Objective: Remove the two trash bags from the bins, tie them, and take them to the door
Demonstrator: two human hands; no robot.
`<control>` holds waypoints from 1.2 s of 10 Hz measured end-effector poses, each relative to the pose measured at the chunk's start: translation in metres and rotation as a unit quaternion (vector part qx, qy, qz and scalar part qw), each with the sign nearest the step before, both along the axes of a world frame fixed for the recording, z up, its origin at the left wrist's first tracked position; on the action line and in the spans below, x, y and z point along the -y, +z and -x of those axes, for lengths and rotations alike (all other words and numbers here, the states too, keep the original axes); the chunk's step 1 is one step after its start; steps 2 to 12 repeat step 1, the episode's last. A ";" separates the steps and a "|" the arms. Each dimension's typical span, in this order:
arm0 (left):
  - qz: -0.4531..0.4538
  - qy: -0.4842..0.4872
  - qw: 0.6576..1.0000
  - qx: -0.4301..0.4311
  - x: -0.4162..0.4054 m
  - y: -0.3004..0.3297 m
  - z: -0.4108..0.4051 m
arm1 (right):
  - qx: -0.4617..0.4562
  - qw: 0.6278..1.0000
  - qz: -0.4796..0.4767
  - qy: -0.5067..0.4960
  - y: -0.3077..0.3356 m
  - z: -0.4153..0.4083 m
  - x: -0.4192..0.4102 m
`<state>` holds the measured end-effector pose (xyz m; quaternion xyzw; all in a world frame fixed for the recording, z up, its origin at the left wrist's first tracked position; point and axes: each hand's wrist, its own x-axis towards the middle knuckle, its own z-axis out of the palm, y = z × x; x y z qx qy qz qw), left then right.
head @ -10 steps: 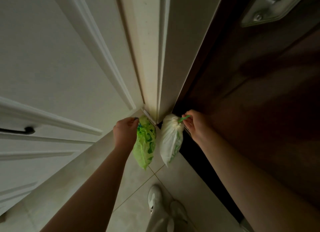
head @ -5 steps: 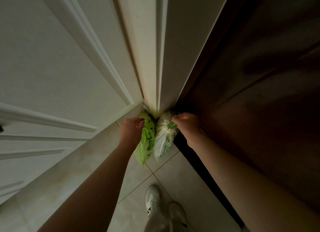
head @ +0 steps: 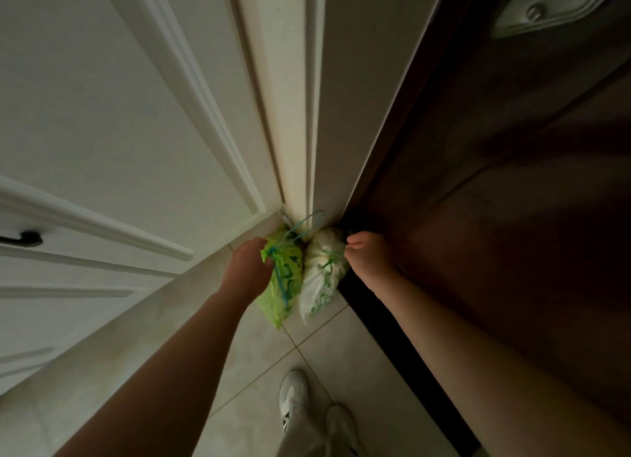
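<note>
Green bag (head: 285,279) and white bag (head: 321,279) are lying by the dark door (head: 495,200); we are touching them, left hand (head: 246,269) and right hand (head: 367,257), grips unclear.

Both hands reached the floor corner by the dark door (head: 512,217), the left hand (head: 246,269) at the green bag (head: 285,286), the right hand (head: 367,258) at the white bag (head: 319,282).
</note>
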<state>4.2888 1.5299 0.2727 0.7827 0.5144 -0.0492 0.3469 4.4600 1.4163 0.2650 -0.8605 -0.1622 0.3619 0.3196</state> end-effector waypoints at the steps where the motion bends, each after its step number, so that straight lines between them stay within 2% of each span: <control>1: -0.019 0.022 0.999 0.024 0.007 0.024 0.011 | -0.010 1.000 0.003 0.017 0.021 0.004 0.011; 12: -0.019 0.022 0.999 0.024 0.007 0.024 0.011 | -0.010 1.000 0.003 0.017 0.021 0.004 0.011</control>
